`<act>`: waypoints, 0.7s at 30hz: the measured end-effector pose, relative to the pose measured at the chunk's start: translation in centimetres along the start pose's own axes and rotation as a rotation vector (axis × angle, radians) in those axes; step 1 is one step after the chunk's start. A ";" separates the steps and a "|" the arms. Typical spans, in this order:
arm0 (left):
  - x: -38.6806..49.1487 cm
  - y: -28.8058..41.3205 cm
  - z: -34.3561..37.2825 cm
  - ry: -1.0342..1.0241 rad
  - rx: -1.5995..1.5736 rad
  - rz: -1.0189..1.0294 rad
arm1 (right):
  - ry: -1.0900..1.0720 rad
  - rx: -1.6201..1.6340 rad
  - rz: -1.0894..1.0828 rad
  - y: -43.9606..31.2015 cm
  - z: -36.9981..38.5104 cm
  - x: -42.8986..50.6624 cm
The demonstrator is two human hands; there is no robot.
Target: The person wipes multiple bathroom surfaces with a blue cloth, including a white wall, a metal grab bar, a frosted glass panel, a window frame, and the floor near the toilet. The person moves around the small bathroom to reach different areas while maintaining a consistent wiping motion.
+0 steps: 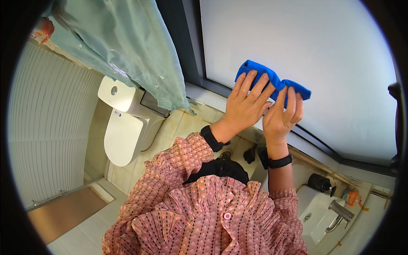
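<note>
A blue cloth (265, 71) lies folded against the frosted glass pane (318, 57) of a dark-framed window. My left hand (250, 98) presses on the cloth's left part with its fingers spread. Close beside it, my right hand (284, 110) has its fingertips on the cloth's right part, fingers bent; its thumb is mostly hidden. The two hands almost touch. Both wrists wear black bands, and the sleeves are pink and patterned.
A green curtain (143, 47) hangs left of the window frame (194, 47). Below it stands a white toilet (122, 137). At the lower right are a washbasin (314, 216), a metal faucet (341, 211) and a black pump bottle (318, 182). A ribbed panel (51, 121) is far left.
</note>
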State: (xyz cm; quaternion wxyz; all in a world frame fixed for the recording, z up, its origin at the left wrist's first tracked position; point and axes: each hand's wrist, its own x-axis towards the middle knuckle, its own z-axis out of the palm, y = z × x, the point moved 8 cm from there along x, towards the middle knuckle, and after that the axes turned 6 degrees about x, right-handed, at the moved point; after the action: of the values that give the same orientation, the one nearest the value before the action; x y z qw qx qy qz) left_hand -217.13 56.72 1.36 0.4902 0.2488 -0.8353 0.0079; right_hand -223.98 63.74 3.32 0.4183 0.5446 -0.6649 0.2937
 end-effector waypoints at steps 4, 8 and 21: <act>-4.5 -1.9 1.3 -0.145 0.060 0.079 | -0.153 -0.010 -0.124 -1.2 1.8 -3.9; -8.2 -4.3 2.2 -0.269 0.058 -0.002 | -0.287 0.124 -0.088 -2.5 4.3 -6.6; -8.4 -4.7 2.7 -0.350 -0.007 -0.050 | -0.359 0.167 0.073 -3.2 4.7 -7.4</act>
State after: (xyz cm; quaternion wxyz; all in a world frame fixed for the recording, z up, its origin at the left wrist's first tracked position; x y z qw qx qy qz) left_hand -214.03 55.30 -8.02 0.3383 0.2655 -0.9014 -0.0504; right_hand -221.55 62.60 -5.62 0.2357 0.5964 -0.7215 0.2610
